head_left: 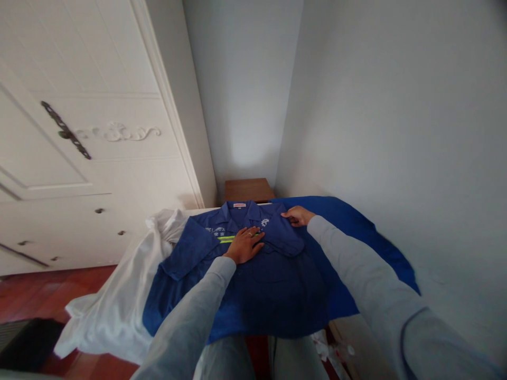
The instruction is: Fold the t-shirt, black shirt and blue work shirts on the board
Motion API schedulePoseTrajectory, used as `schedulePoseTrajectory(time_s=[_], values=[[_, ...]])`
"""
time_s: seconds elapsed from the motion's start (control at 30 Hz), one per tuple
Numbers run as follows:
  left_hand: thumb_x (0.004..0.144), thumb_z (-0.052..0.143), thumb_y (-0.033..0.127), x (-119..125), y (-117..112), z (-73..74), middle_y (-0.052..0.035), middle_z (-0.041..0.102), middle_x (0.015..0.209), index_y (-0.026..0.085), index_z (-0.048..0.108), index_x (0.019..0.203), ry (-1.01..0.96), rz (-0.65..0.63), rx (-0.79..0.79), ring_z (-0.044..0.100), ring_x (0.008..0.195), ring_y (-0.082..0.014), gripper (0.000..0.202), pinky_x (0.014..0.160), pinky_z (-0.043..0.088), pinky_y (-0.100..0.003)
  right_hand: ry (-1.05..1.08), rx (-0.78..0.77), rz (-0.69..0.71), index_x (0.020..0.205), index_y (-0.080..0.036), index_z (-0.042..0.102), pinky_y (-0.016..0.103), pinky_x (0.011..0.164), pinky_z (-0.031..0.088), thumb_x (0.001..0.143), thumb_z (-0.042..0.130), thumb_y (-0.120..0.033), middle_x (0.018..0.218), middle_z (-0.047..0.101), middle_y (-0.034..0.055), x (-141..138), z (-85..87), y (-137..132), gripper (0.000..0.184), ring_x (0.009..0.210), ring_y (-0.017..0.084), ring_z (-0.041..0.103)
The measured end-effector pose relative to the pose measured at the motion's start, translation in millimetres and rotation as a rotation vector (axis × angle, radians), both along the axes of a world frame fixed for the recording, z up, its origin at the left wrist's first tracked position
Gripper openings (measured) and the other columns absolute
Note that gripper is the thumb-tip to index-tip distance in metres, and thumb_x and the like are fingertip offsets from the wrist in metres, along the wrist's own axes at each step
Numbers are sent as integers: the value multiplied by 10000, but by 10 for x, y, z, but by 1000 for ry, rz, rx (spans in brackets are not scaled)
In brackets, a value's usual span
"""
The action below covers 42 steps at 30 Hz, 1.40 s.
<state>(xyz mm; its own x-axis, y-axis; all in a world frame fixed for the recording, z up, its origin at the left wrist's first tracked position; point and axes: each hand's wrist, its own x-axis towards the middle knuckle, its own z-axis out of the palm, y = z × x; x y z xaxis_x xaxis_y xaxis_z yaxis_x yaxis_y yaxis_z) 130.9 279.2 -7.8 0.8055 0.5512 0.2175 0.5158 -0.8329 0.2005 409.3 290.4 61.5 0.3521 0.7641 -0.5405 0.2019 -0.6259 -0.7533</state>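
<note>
A dark blue work shirt (pixel 277 279) lies face up in front of me, its collar at the far side. It has white print on the chest and a yellow-green stripe. My left hand (pixel 246 245) rests flat on the chest over the stripe, fingers spread, with a ring on one finger. At the shirt's right shoulder, my right hand (pixel 298 216) pinches the fabric near the sleeve, which lies folded toward the chest. Both short sleeves show, the left one spread outward.
Brighter blue cloth (pixel 340 211) lies under the shirt and reaches right to the wall. White cloth (pixel 114 311) hangs down at the left. A white wardrobe (pixel 119 179) stands at the left, a brown wooden box (pixel 249 189) in the corner. Something black (pixel 29 343) is on the red floor.
</note>
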Motion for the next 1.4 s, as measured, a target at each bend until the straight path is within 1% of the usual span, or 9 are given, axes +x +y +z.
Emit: schedulePoseTrajectory(time_s=[0.23, 0.43, 0.57, 0.73, 1.0, 1.07, 1.23, 1.3, 1.4], values=[[1039, 398, 488, -7, 15, -21, -97, 515, 1544, 254, 549, 1458, 4, 2, -1, 446, 1445, -263, 503, 1214, 296, -489, 39, 41, 29, 787, -191, 559, 225, 605, 468, 835, 796, -403, 656, 587, -36, -36, -8, -202, 322, 592, 90, 556], [1035, 401, 484, -8, 21, -26, -108, 524, 1535, 246, 558, 1451, -14, -7, -17, 449, 1443, -271, 504, 1212, 299, -498, 80, -87, 287, 808, -167, 642, 239, 591, 476, 787, 822, -433, 723, 667, 14, 83, 116, -487, 322, 616, 118, 616], [1036, 405, 482, -3, 20, -29, -108, 517, 1542, 232, 552, 1454, -7, 3, -24, 446, 1445, -269, 509, 1213, 298, -494, 102, -129, 371, 798, -171, 640, 276, 643, 523, 706, 877, -433, 745, 685, 19, 104, 120, -588, 365, 638, 129, 633], [1035, 413, 476, -2, 24, -43, -105, 518, 1541, 239, 552, 1452, -5, 6, -17, 452, 1441, -266, 500, 1212, 303, -495, 46, -66, 300, 697, -186, 544, 257, 634, 518, 590, 942, -279, 609, 627, -31, 115, 69, -614, 422, 580, 110, 600], [1034, 416, 475, -1, 21, -32, -97, 523, 1537, 252, 561, 1446, -15, 1, -15, 453, 1441, -264, 490, 1213, 304, -491, 29, 18, 127, 704, -181, 572, 216, 592, 476, 538, 976, -296, 597, 625, -35, 125, -7, -710, 451, 580, 102, 594], [1035, 415, 476, 1, 22, -26, -97, 521, 1539, 247, 560, 1446, -11, 3, -20, 452, 1443, -263, 492, 1215, 300, -490, 57, -14, 161, 727, -179, 585, 233, 602, 496, 572, 963, -346, 642, 657, -14, 125, 26, -739, 441, 604, 114, 613], [1035, 415, 482, 3, 30, -20, -105, 518, 1541, 232, 551, 1452, 3, 4, -25, 446, 1446, -263, 505, 1216, 297, -489, 150, -194, 432, 835, -157, 659, 311, 622, 575, 556, 943, -502, 828, 733, 67, 200, 171, -818, 526, 697, 174, 674], [1035, 415, 477, 4, 37, -24, -109, 518, 1540, 229, 552, 1452, 5, 1, -23, 443, 1449, -263, 504, 1218, 293, -490, 150, -214, 461, 807, -163, 636, 330, 625, 594, 497, 975, -434, 778, 715, 41, 231, 184, -847, 533, 676, 177, 672], [1036, 410, 481, 6, 46, -29, -102, 517, 1542, 247, 549, 1455, -2, -7, -18, 440, 1452, -258, 500, 1218, 289, -492, 56, -173, 376, 761, -182, 584, 320, 613, 597, 503, 976, -292, 656, 652, -18, 242, 136, -880, 483, 606, 150, 639]])
